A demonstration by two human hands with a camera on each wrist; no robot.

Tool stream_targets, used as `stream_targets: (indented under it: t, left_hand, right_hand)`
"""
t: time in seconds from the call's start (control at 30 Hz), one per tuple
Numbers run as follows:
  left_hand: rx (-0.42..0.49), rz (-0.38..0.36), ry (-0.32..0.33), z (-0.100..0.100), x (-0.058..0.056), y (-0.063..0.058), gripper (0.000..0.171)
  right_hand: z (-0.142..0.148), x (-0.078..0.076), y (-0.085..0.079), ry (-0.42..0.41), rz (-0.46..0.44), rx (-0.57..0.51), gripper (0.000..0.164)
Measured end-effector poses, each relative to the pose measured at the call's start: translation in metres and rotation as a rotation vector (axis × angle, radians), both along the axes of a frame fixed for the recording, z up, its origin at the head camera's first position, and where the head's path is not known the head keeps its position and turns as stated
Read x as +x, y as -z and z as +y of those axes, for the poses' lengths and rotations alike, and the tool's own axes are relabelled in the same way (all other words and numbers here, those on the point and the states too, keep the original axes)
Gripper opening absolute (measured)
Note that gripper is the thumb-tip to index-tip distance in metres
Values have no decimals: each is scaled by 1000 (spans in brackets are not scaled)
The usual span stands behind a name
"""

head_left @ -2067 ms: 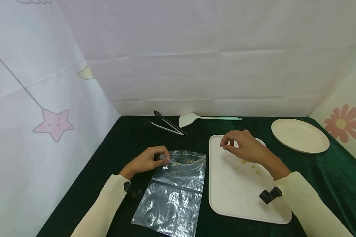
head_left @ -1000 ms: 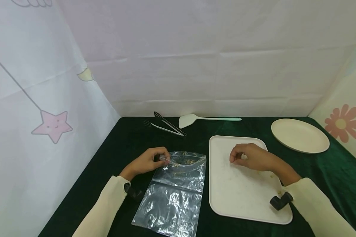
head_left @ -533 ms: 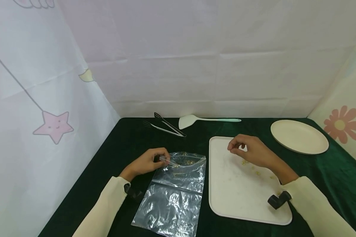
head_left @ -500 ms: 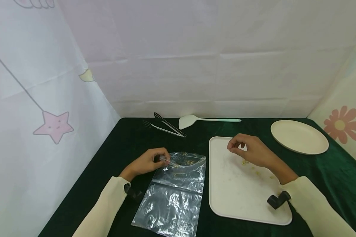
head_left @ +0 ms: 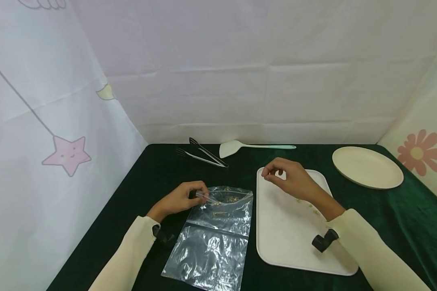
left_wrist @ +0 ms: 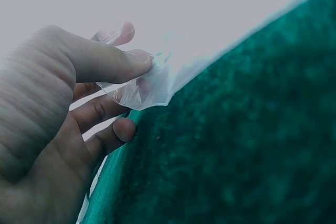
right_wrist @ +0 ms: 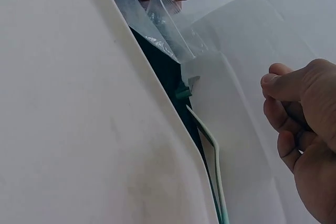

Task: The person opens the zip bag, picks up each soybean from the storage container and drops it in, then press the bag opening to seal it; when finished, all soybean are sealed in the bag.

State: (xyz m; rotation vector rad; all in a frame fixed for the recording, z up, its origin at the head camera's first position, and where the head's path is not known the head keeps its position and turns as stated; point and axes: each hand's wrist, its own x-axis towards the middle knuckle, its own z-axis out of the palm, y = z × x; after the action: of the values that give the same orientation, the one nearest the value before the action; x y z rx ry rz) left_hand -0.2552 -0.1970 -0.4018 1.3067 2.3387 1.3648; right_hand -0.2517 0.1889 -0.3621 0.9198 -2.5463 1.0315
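In the head view my left hand [head_left: 185, 197] grips the top left edge of a clear zip-lock bag [head_left: 213, 242], which lies flat with its mouth partly apart. Small golden-yellow bits [head_left: 233, 199] show near the mouth. The left wrist view has the thumb pressing the plastic [left_wrist: 152, 87] against the fingers. Over the upper left part of a white tray [head_left: 287, 242] hovers my right hand [head_left: 289, 178], thumb and fingertips together, pinching a small yellow piece hidden by the fingers. A few yellow pieces [head_left: 310, 205] lie on the tray, partly behind the right wrist.
Metal tongs [head_left: 207, 155] and a white spatula [head_left: 231, 148] with a pale green handle lie at the back of the dark green tablecloth [head_left: 167, 169]. An oval cream plate [head_left: 368, 167] sits at the back right. A pale cloth backdrop [head_left: 240, 81] rises behind.
My right hand went down to the tray, then rose and moved left toward the bag; one yellow piece has gone from the tray. The left hand and bag stay put.
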Motion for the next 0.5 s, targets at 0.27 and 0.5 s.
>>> stream_targets:
  t: [0.27,0.5]
  left_hand:
    - [3,-4,7,0,-2,1,14]
    - [14,2,24,-1,-3,3,13]
  right_hand:
    - [-24,2,-1,-61,-22,-37,13]
    - [-39,4,3,-141,-67,-67,11]
